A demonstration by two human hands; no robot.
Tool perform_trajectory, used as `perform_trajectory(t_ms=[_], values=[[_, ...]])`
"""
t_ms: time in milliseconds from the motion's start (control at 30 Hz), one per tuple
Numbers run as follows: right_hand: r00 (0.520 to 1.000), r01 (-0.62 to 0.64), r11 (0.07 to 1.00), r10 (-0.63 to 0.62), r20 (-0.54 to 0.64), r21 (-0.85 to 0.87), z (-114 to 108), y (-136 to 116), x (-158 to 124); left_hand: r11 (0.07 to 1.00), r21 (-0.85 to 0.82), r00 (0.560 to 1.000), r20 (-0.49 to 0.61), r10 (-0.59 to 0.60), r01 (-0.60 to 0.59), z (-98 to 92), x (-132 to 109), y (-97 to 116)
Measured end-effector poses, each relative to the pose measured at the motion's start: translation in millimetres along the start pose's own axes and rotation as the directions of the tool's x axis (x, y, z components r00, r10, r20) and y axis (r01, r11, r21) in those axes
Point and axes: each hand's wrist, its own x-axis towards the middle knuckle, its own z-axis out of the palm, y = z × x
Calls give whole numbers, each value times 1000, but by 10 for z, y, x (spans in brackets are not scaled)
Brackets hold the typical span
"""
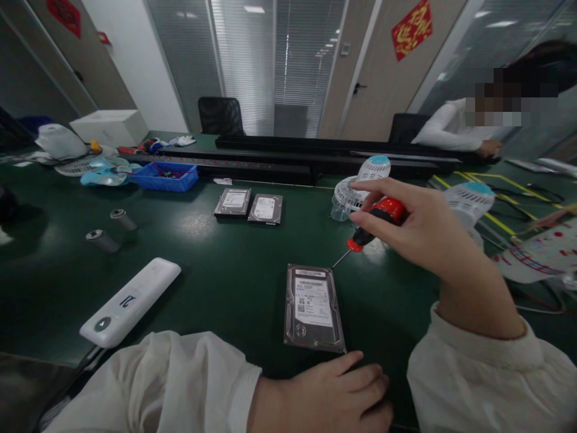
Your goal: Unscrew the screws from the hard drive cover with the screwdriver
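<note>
A hard drive (313, 307) with a white label lies flat on the green table in front of me. My right hand (406, 225) grips a red and black screwdriver (372, 225) by its handle. The screwdriver slants down to the left, its tip at the drive's far right corner; whether a screw sits under it is too small to see. My left hand (336, 394) rests near the drive's close edge, fingers stretched out and slightly apart, holding nothing. Its fingertips lie close to the drive's near right corner.
Two more hard drives (265, 208) lie farther back. On the left are a white device (130, 304), two metal cylinders (103, 240) and a blue tray (166, 177) of small parts. White fans (374, 168) stand behind my right hand. A person (455, 126) sits across at the right.
</note>
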Motion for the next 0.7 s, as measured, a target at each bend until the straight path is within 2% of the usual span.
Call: perform_trajectory(t_ms=[233,433,600,700], values=[[996,4,998,-10,85,69,-55,-41,-25,1000,13,1000,5,2,-2,8,-10,-6],[997,-47,997,44,57,54,14,-52,-19,1000,4,1000,-26,-15,15,-2,8,-12],[999,-50,989,47,26,136,50,4,-50,1000,3,1000,-3,1,-1,17,-2,-3],[999,-32,993,30,27,110,37,22,-57,1000,3,1000,-11,1,-1,37,-9,1]])
